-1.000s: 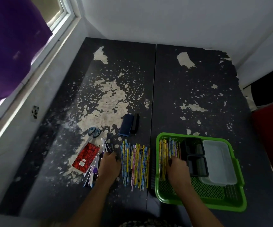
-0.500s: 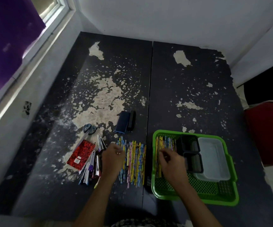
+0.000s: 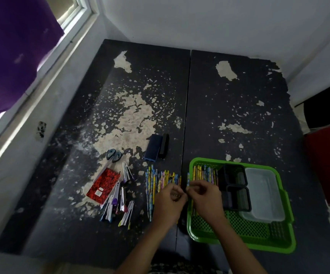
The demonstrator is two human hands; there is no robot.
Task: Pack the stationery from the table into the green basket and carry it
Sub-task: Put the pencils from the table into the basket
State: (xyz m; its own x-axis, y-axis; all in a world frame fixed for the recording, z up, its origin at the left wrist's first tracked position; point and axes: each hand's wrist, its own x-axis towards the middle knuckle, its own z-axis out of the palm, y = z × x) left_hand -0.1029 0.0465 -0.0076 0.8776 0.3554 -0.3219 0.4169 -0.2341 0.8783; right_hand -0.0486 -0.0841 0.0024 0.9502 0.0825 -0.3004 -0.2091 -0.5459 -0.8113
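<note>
Nearest the table's front edge, both hands meet over the seam between the two table [image 3: 239, 107] halves. The left hand [image 3: 169, 202] has its fingers curled, its tips touching the right hand's; what it holds, if anything, I cannot tell. The right hand [image 3: 205, 196] pinches a pencil [image 3: 188, 179] that stands up just outside the basket's left rim. The green basket [image 3: 239, 241] sits at the front right, its near rim close to the table edge, its right rim near the table's right edge. Inside it, pencils line the left wall, two black trays [image 3: 235, 186] sit in the middle, and a clear box [image 3: 263, 192] fills the right side. Left of the hands, loose pencils [image 3: 160, 180] lie in a row on the table, partly under the left hand. Further left lie staplers [image 3: 120, 204] and a red notebook [image 3: 103, 185]. Beyond these sit scissors [image 3: 113, 155] and a blue case [image 3: 153, 147] with a black bar [image 3: 164, 145] touching it. The far table has open surface up to the wall.
</note>
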